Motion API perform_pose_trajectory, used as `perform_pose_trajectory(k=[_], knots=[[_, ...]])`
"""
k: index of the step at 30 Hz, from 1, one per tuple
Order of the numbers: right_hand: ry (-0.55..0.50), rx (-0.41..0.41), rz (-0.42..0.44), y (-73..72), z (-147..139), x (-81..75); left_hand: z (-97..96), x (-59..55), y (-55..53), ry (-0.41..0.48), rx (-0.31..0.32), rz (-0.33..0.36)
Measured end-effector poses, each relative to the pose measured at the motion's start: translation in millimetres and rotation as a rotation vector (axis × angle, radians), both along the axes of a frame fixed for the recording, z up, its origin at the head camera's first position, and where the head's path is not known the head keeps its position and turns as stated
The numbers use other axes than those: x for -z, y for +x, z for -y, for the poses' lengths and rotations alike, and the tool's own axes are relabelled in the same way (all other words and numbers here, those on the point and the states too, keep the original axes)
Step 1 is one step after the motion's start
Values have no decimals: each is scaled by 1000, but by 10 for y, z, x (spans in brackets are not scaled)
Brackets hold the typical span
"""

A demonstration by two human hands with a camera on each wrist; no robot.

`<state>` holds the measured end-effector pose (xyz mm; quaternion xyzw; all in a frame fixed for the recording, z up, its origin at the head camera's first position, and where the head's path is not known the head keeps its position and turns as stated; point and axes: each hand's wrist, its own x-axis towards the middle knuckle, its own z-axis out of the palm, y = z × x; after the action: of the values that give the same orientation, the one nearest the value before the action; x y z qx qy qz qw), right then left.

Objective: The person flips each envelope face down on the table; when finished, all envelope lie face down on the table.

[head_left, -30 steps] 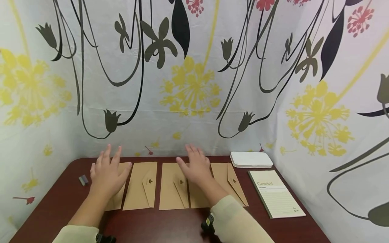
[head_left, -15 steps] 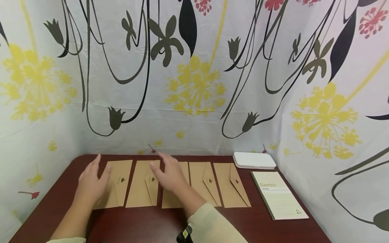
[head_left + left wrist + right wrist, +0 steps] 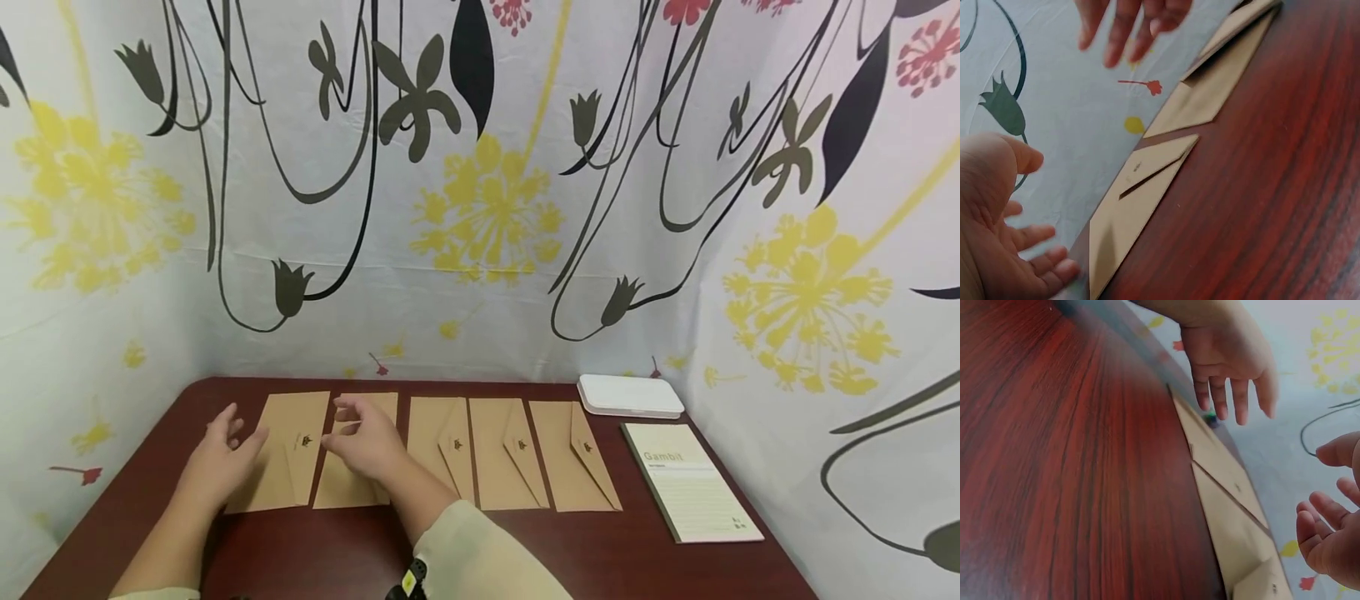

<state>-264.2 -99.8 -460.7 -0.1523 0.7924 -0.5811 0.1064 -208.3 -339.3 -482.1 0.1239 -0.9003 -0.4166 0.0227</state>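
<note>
Several brown paper envelopes with pointed flaps and small dark prints lie side by side in a row on the table. My left hand hovers by the leftmost envelope, fingers spread and slightly bent, holding nothing. Over the second envelope from the left is my right hand, its fingers loosely bent and its palm turned to the left. Nothing is between its fingers. Both hands appear raised off the envelopes in the wrist views. The middle envelope lies uncovered to the right of my right hand.
A white flat case lies at the table's back right corner. In front of it is a notepad marked "Gambit". A small dark object shows beyond the left hand. A flower-printed cloth hangs along the back and sides.
Both hands have moved left. My right hand has gone from above the fourth envelope to the second, its fingers now more bent. My left hand has drawn off the leftmost envelope.
</note>
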Motion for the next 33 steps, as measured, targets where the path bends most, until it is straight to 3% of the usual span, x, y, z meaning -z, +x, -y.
perform_pose_trajectory(k=[4,9,14,17,21,26,33], knots=[[34,-5,23,-44,114,52,31,-13,-7,71,-7,61],[39,-7,92,-40,227,49,50,-14,-17,60,-9,91],[134,-18,137,-2,325,6,47,-30,-9,67,15,120],[146,22,192,15,387,11,39,-44,3,85,30,131],[85,85,271,27,448,33,28,-48,12,103,51,146],[31,100,314,23,487,44,6,-44,16,98,58,148],[-167,94,420,-12,482,69,-13,-36,9,73,50,134]])
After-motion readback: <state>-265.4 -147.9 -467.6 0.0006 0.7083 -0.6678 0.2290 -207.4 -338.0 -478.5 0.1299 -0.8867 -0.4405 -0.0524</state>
